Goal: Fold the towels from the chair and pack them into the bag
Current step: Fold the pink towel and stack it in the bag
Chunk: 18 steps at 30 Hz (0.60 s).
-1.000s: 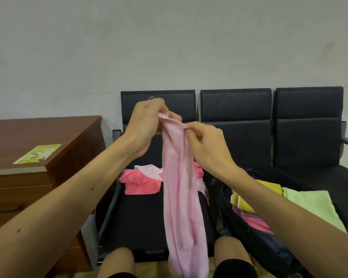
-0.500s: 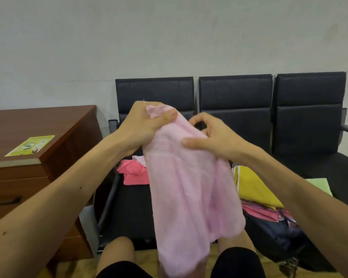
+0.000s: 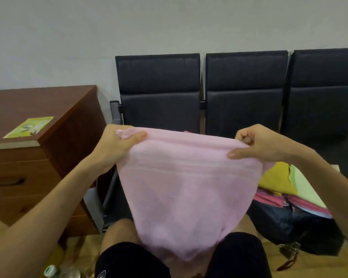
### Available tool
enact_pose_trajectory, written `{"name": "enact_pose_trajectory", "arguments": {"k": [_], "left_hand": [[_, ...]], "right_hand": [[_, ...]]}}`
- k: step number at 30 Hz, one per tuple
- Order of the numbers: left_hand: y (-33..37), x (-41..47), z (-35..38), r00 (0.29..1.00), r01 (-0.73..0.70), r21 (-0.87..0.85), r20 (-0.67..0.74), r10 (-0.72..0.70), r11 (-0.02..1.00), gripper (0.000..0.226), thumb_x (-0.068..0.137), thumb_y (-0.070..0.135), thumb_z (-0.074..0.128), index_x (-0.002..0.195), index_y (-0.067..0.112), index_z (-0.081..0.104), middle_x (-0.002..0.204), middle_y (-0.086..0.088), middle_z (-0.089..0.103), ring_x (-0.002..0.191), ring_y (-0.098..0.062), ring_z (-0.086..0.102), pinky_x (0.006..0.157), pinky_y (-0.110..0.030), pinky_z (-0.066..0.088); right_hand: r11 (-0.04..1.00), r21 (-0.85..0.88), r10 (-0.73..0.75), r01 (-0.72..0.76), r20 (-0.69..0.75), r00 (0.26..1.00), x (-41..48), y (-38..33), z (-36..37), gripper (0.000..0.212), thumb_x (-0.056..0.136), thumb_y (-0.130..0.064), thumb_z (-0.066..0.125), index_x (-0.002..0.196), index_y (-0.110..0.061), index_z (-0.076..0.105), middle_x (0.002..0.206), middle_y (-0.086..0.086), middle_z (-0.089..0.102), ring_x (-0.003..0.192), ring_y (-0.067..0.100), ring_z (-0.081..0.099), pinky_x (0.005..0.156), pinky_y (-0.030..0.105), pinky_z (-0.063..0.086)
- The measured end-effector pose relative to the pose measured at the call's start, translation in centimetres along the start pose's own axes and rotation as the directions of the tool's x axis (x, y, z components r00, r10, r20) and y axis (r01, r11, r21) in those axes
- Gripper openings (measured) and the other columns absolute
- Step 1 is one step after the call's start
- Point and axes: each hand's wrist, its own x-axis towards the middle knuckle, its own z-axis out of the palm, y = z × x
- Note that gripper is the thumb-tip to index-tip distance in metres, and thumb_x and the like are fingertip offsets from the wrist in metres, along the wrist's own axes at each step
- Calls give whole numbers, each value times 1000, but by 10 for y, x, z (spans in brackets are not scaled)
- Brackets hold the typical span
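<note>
Spread wide now, not bunched, the pink towel [image 3: 187, 187] is hanging over your knees before the black chairs [image 3: 245, 93]. The dark bag [image 3: 289, 227] with folded towels [image 3: 273, 177] is sitting to your right. Your left hand [image 3: 117, 145] and right hand [image 3: 263, 143] are pinching the pink towel's top corners.

Position: one wide-angle camera on the person's head.
Direction: forward and down, facing the black chairs [image 3: 245, 93] at the wall [image 3: 169, 23].
Nearness: close, the person's knees [image 3: 119, 233] at the bottom edge.

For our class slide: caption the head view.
A pink towel held spread by its top edge between left hand and right hand.
</note>
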Motion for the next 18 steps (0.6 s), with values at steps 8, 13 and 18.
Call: {"name": "enact_pose_trajectory", "arguments": {"k": [8,13,18], "left_hand": [[-82,-31,14,970,218,-215,-57,-235,952,23,89,27,69,93,6,76,94,-19,74,83,-21,69,73,-35,56],[-122,-48,27,902,361,-321,-118,-416,875,23,94,25,66,100,4,75,96,-18,75,93,-31,71,80,-45,57],[-136,-72,55,764,511,-460,-144,-629,726,22,94,28,66,93,7,72,90,-13,76,87,-27,73,67,-33,59]], "right_hand": [[993,-79,83,-82,8,996,6,50,41,34,74,-49,79,65,-17,69,71,13,63,60,7,49,57,31,41],[989,85,122,-124,24,992,5,54,72,36,85,-33,75,61,-9,62,55,-1,50,52,6,43,52,21,33],[919,322,237,-226,8,972,-2,71,124,40,93,-33,62,63,-10,50,57,-4,35,55,7,32,49,18,27]]}}
